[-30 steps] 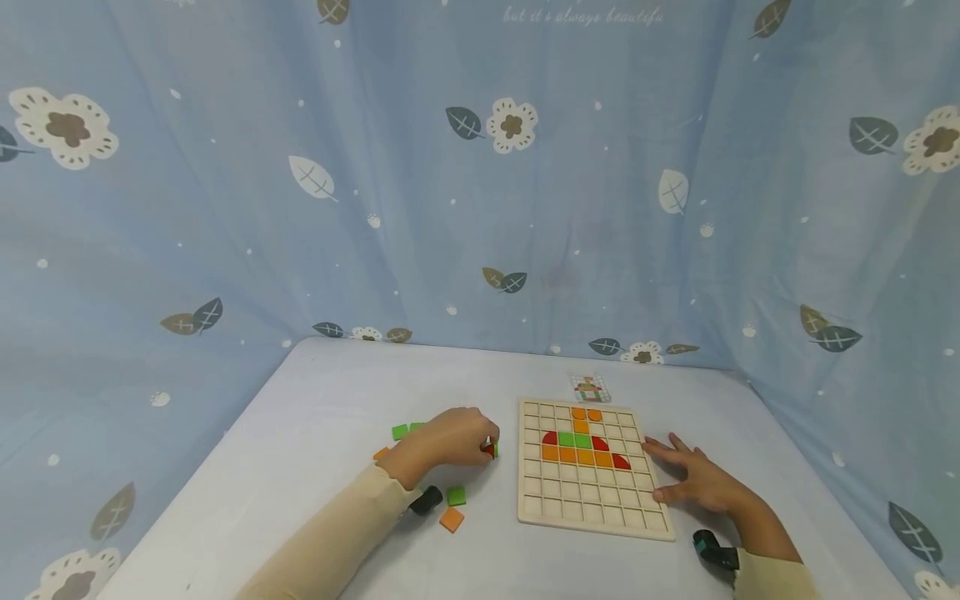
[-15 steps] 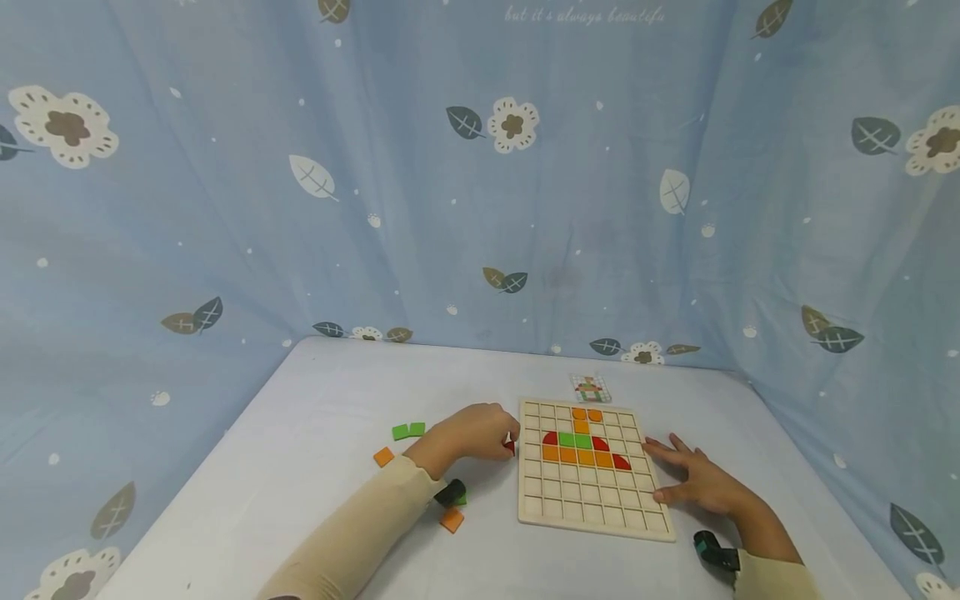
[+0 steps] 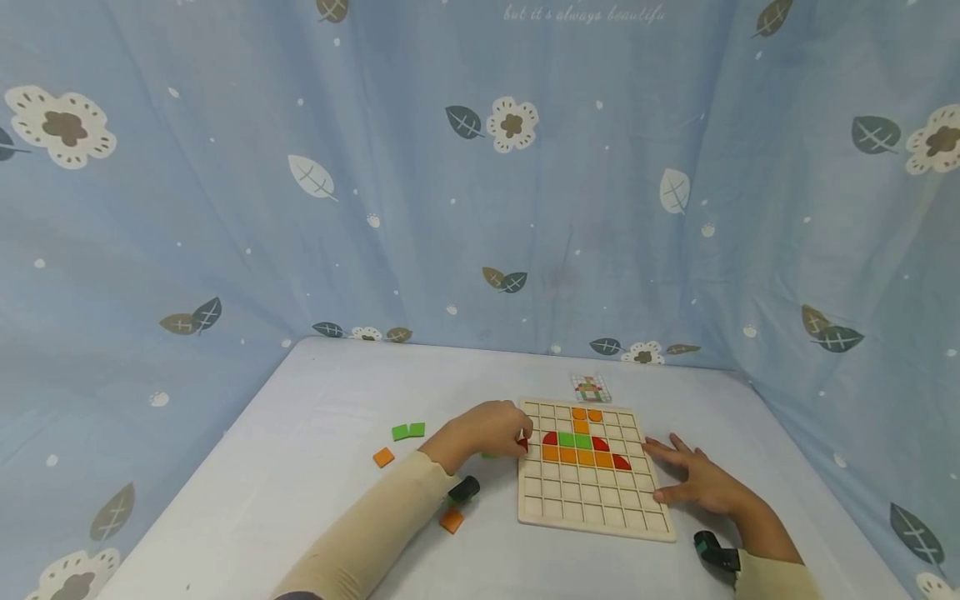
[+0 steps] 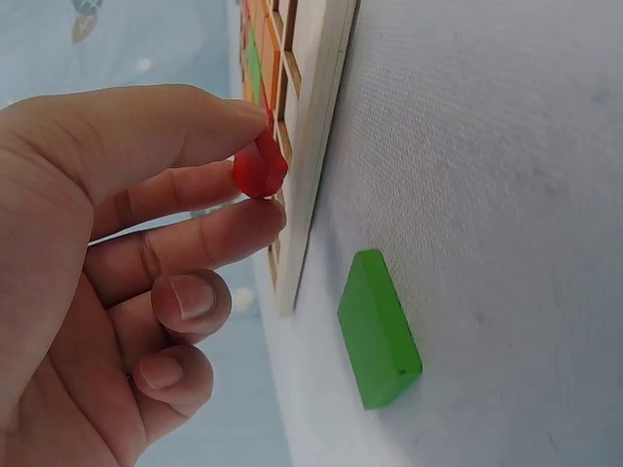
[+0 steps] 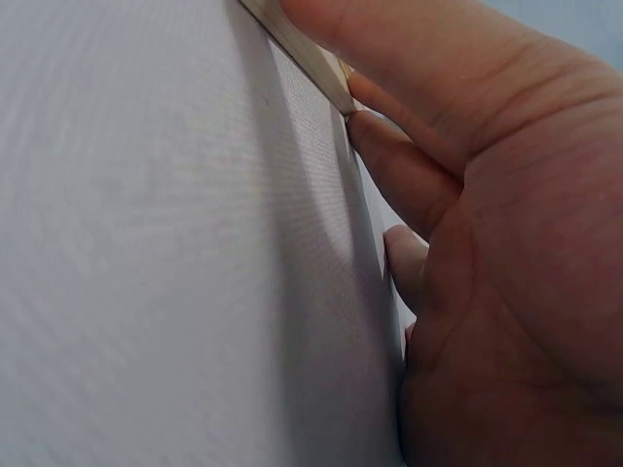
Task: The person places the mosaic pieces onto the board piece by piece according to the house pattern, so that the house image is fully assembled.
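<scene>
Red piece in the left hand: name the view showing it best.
Left wrist view: the red piece appears large, pinched by the left hand. The head view shows only a sliver; right wrist, none.

Sm red pc (image 4: 259, 172) w/ a curved side, pinched in L hand (image 3: 492, 427) by L edge of lt wood grid bd (image 3: 592, 496), which lies flat on white tbl (image 3: 442, 375), orange pcs (image 3: 586, 457), green pcs (image 3: 574, 440) & red quarter-rounds (image 3: 621, 462) set in upper & mid cells, R hand (image 3: 697, 479) touching its R edge.
</scene>
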A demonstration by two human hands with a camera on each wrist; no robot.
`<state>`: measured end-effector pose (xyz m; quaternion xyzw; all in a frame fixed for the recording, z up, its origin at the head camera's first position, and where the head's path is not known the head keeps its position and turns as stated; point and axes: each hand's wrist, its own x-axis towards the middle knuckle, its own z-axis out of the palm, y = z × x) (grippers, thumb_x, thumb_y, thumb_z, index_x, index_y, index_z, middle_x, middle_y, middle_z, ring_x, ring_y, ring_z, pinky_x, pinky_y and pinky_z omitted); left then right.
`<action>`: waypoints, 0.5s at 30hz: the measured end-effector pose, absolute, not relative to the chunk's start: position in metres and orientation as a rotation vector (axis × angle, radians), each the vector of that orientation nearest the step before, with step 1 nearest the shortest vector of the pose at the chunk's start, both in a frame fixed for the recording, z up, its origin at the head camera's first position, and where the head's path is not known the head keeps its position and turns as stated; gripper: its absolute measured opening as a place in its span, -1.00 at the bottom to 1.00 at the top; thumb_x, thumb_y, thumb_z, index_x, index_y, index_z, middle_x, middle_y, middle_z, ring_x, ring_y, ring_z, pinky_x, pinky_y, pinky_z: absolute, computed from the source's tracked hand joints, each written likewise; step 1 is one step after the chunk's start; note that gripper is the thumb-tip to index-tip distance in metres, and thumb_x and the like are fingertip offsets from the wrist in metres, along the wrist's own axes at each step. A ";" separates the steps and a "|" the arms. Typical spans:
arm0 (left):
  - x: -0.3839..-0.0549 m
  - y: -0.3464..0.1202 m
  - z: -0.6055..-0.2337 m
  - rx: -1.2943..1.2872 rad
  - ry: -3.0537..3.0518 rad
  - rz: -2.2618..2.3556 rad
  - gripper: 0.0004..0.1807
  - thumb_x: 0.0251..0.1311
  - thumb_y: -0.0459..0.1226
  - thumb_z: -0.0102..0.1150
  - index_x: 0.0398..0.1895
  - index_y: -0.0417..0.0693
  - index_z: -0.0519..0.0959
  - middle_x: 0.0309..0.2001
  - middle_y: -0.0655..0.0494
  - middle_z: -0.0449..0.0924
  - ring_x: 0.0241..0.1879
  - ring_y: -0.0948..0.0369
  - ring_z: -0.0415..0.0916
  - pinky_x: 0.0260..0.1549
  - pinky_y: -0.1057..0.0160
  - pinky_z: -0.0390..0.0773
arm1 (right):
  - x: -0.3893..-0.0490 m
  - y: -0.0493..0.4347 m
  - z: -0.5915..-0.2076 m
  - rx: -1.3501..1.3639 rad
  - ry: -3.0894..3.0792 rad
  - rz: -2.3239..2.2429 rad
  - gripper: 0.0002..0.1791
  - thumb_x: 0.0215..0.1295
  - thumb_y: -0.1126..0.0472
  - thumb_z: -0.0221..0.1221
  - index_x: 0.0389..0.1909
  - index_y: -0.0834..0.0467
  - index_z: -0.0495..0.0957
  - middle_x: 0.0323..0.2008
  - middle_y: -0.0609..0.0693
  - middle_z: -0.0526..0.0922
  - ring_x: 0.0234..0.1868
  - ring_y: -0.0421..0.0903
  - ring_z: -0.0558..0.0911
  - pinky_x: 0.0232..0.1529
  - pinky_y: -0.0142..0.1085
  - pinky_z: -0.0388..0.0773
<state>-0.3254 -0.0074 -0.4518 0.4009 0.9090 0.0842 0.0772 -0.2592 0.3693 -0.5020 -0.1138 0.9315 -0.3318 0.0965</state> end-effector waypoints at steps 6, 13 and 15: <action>-0.331 -0.002 -0.455 1.224 2.714 0.253 -0.85 0.10 -0.12 0.38 -0.29 0.09 0.68 -0.50 0.36 0.49 -0.49 0.33 0.42 -0.44 0.35 0.43 | -0.259 0.371 -0.503 -0.376 2.761 -1.007 0.00 -0.17 0.00 0.53 0.34 0.26 0.36 0.39 0.32 0.17 0.41 0.47 -0.26 0.21 0.37 -0.53; -0.334 0.003 -0.458 1.223 2.716 0.239 -0.85 0.11 -0.11 0.38 -0.29 0.10 0.68 -0.48 0.37 0.49 -0.47 0.33 0.41 -0.42 0.34 0.43 | -0.259 0.368 -0.501 -0.344 2.773 -0.977 0.03 -0.22 -0.05 0.53 0.33 0.25 0.37 0.39 0.33 0.17 0.41 0.46 -0.25 0.23 0.37 -0.49; -0.334 0.005 -0.458 1.231 2.711 0.237 -0.86 0.12 -0.11 0.37 -0.29 0.11 0.68 -0.47 0.38 0.49 -0.47 0.33 0.41 -0.42 0.35 0.43 | -0.258 0.368 -0.500 -0.340 2.774 -0.975 0.02 -0.22 -0.04 0.53 0.33 0.25 0.37 0.39 0.32 0.18 0.41 0.46 -0.24 0.23 0.37 -0.48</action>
